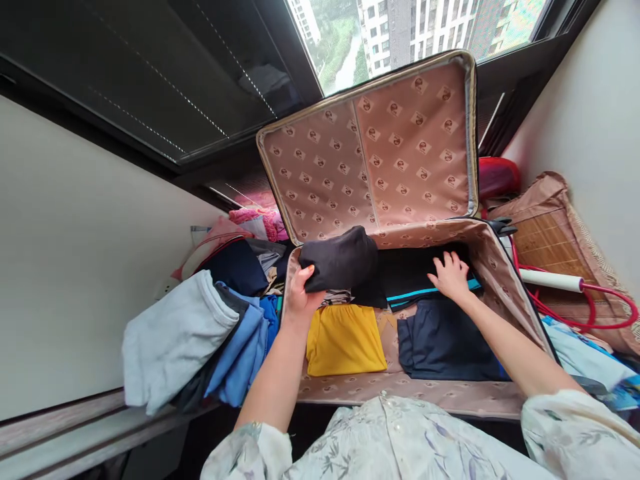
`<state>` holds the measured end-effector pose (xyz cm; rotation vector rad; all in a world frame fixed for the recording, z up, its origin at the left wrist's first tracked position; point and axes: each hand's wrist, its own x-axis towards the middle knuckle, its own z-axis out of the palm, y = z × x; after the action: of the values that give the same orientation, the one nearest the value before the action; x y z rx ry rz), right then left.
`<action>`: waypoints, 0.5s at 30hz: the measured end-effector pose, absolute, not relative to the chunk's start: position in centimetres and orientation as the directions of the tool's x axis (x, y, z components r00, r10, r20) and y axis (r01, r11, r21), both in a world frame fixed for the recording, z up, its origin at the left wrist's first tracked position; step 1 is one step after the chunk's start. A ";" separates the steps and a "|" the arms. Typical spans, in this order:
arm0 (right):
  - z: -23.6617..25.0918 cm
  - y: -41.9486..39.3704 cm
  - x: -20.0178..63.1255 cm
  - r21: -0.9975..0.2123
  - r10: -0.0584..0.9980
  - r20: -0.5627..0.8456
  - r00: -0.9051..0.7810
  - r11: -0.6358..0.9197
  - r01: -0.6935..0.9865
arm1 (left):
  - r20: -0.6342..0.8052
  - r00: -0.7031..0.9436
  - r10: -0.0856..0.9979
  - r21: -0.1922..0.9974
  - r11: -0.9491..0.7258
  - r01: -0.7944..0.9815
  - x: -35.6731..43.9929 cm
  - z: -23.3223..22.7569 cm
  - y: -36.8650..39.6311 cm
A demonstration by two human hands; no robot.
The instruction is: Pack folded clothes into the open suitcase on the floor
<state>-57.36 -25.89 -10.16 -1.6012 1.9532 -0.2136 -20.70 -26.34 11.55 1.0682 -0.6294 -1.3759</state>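
An open suitcase (345, 390) with a patterned pink lining lies in front of me, its lid (370, 160) leaning back. My left hand (303, 293) grips a folded black garment (343, 257), lifted over the left part of the case, thumb on top. At the back right, my right hand (450, 275) rests with fingers spread on a folded black garment with blue stripes (410, 277). Nearer to me lie folded yellow clothing (345, 340) on the left and folded navy clothing (445, 343) on the right. Part of a patterned cloth (337, 297) shows under the lifted garment.
Folded clothes, a light grey one (175, 333) and a blue one (240, 353) among them, are piled left of the case. To the right are a white-handled red cord (555, 280) and a brown woven mat (545, 233). A window (345, 40) stands behind the lid.
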 end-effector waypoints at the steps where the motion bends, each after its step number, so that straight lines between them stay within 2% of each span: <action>1: -9.1 -25.7 -55.9 -0.616 -0.937 -0.346 -0.050 0.267 -0.741 | -0.232 0.133 -0.964 0.874 -0.147 0.463 -20.2 11.8 -24.4; 3: -7.3 -24.7 -52.6 -0.848 -0.901 -0.423 0.095 0.357 -0.392 | -0.268 0.085 -0.960 0.860 -0.198 0.471 -19.4 11.8 -20.9; 4: -6.6 -24.0 -50.9 -0.873 -0.853 -0.483 0.198 0.455 -0.173 | -0.294 0.050 -0.955 0.846 -0.235 0.479 -19.2 11.6 -19.4; 5: -6.1 -23.1 -49.3 -0.824 -0.788 -0.531 0.313 0.566 0.029 | -0.324 0.007 -0.946 0.828 -0.280 0.486 -19.0 11.4 -18.1; 7: -5.5 -21.0 -46.3 -0.600 -0.647 -0.542 0.536 0.745 0.291 | -0.395 -0.107 -0.913 0.779 -0.394 0.488 -19.0 10.5 -15.9; 9: -5.4 -18.9 -44.0 -0.425 -0.562 -0.466 0.684 0.820 0.384 | -0.450 -0.251 -0.857 0.715 -0.514 0.473 -19.2 9.2 -14.4; 10: -5.4 -18.0 -43.2 -0.388 -0.546 -0.427 0.720 0.831 0.399 | -0.460 -0.321 -0.828 0.688 -0.561 0.461 -19.3 8.6 -13.9; 12: -5.4 -16.7 -42.1 -0.400 -0.559 -0.397 0.728 0.819 0.411 | -0.451 -0.432 -0.781 0.651 -0.619 0.438 -19.4 7.2 -13.0; 15: -4.8 -16.5 -42.1 -0.491 -0.633 -0.428 0.645 0.762 0.421 | -0.423 -0.509 -0.750 0.625 -0.648 0.435 -18.8 5.6 -12.0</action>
<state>-42.09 -16.54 -4.81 -0.3666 0.6221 -0.6152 -18.77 -12.00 5.65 0.8990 -0.5854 -2.1689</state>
